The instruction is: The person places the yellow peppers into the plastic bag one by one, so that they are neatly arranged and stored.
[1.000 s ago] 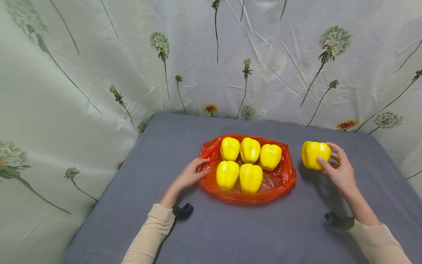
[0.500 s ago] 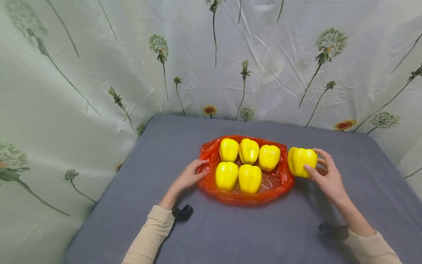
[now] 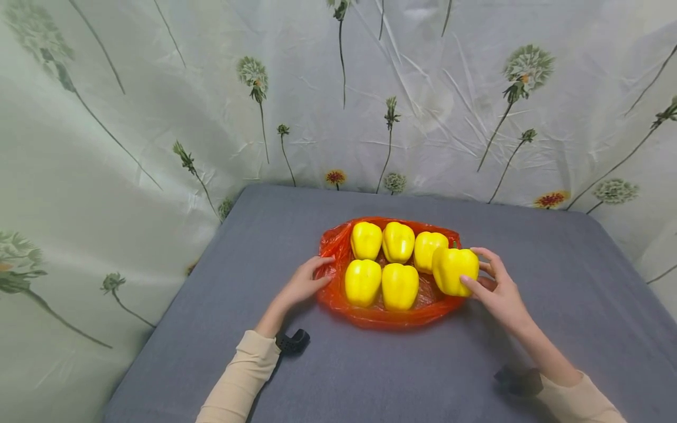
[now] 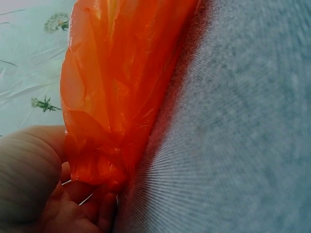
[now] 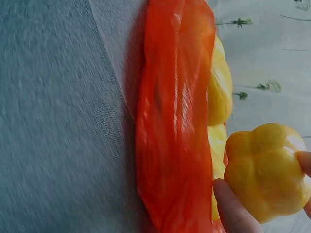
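Note:
A red plastic bag (image 3: 370, 317) lies wide-mouthed on the grey table, with several yellow bell peppers (image 3: 400, 286) standing inside in two rows. At its left end, my left hand (image 3: 305, 281) holds the rim; in the left wrist view the crumpled bag end (image 4: 104, 160) sits between thumb and curled fingers. My right hand (image 3: 497, 294) grips another yellow bell pepper (image 3: 455, 271) between thumb and fingers, above the bag's right end. From the head it overlaps the back-row pepper at the right. The right wrist view shows the lobed underside of this held pepper (image 5: 265, 167) beside the bag wall (image 5: 175, 126).
The grey cloth-covered table (image 3: 254, 235) extends around the bag on every side. A pale curtain (image 3: 307, 88) with printed dandelions hangs behind and along the left edge. Each wrist wears a dark strap, such as the left strap (image 3: 293, 341).
My right hand has carried its bell pepper leftward and slightly nearer, from beside the bag to above its right end. The left hand has stayed at the bag's left rim.

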Motion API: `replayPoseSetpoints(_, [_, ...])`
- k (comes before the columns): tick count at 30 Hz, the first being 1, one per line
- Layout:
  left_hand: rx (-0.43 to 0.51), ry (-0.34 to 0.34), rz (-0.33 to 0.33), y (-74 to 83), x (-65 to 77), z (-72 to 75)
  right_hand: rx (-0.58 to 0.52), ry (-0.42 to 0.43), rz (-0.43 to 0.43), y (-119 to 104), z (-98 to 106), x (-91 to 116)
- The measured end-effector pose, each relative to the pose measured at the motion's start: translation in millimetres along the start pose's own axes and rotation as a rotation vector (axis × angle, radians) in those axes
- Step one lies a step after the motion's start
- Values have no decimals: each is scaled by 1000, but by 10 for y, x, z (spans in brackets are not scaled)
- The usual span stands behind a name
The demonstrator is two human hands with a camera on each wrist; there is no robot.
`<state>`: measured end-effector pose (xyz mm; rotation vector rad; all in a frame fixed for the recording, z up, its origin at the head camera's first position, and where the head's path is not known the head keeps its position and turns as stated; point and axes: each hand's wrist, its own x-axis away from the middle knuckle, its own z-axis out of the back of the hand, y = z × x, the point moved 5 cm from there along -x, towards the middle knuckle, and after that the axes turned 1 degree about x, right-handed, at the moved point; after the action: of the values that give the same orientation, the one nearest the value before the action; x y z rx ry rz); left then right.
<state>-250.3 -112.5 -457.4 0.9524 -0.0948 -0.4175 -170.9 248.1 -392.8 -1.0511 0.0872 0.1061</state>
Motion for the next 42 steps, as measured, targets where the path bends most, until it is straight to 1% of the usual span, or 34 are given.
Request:
replayPoseSetpoints(4, [3,0,-7,7,3,-3,50,-19,-24,-16,-96,24])
replayPoseSetpoints(10, [-4,10,-9,29,-6,0,176,-54,-18,0,-204,52])
replayPoseSetpoints(13, [-15,11,-10,33,-14,-3,230,-83,-49,13,-238,60])
replayPoseSetpoints(16, [-19,10,-15,33,-21,-4,261,-122,-86,23,-281,76])
replayPoseSetpoints(20, [-14,14,-22,41,-16,8,256,-164,-124,39,-352,84])
replayPoseSetpoints(25, [-7,9,-18,42,-3,11,235,-188,-164,38,-418,58])
replayPoseSetpoints(28, [-17,3,-24,48,9,5,260,-184,-153,23,-445,41])
replayPoseSetpoints(33, [-9,6,-30,67,18,13,343,-142,-120,12,-468,9])
replayPoseSetpoints(38, [-13,9,-28,65,15,24,362,-127,-112,3,-482,-9])
replayPoseSetpoints(41, [-2,17,-56,66,13,31,360,-127,-118,3,-479,-16])
replayPoseSetpoints(42, [-6,28,-91,69,15,36,357,-128,-121,8,-473,-13])
